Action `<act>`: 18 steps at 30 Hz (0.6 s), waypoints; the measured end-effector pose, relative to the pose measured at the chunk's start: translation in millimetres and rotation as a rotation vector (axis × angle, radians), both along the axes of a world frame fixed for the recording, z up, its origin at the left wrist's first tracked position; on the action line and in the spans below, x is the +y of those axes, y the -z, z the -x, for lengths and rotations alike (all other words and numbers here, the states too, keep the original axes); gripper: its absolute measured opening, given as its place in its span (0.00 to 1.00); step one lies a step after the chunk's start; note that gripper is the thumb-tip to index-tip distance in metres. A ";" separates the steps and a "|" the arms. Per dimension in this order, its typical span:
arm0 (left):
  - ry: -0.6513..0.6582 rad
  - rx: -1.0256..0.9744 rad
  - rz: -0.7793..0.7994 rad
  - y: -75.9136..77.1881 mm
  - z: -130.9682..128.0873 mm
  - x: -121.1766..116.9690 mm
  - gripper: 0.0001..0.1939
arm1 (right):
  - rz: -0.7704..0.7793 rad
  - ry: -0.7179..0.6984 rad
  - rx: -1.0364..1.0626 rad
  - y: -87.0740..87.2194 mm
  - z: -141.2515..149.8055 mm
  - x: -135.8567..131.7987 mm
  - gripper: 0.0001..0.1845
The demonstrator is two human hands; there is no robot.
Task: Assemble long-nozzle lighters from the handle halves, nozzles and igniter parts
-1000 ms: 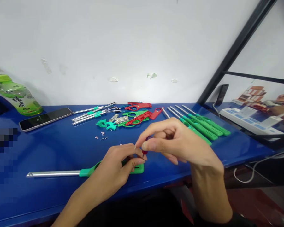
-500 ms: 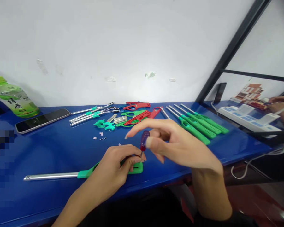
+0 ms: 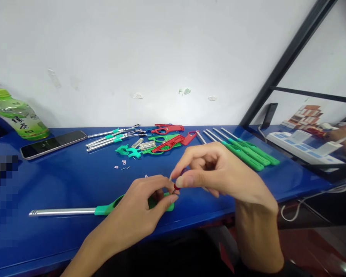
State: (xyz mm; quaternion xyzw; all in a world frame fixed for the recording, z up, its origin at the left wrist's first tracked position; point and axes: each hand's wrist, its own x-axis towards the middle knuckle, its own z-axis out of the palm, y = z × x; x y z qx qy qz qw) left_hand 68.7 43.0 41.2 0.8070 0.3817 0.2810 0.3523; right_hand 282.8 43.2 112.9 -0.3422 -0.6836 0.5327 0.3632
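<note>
A long-necked green gas lighter (image 3: 106, 209) lies flat near the table's front edge, its silver tube pointing left. My left hand (image 3: 145, 196) is over its handle, which it partly covers. Thumb and forefinger of that hand pinch close around the thin shaft of a small screwdriver (image 3: 177, 187); whether a screw is between them is hidden. My right hand (image 3: 210, 173) grips the screwdriver's dark red and purple handle between thumb and forefinger, covering most of it.
Several finished-looking green lighters (image 3: 248, 152) lie at the right. Red casing halves (image 3: 170, 143), silver tubes with wires (image 3: 108, 141) and tiny parts (image 3: 123, 162) are spread behind my hands. A phone (image 3: 54, 144) and bottle (image 3: 19, 117) stand left; a power strip (image 3: 302, 148) is right.
My right hand's forefinger has come down onto the screwdriver, closing with the thumb around its handle. The handle sits lower and more tilted. My left hand stays nearly in place.
</note>
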 end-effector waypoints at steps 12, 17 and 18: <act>-0.011 -0.033 -0.041 9.3 3.6 3.6 0.10 | -0.136 0.179 -0.019 7.0 14.2 -4.6 0.19; 0.015 -0.069 -0.068 4.2 3.3 4.0 0.09 | -0.122 -0.118 -0.082 -1.6 -1.7 -8.0 0.15; 0.017 -0.072 -0.078 4.2 3.0 4.2 0.09 | -0.123 -0.117 -0.089 -1.9 -2.7 -7.0 0.16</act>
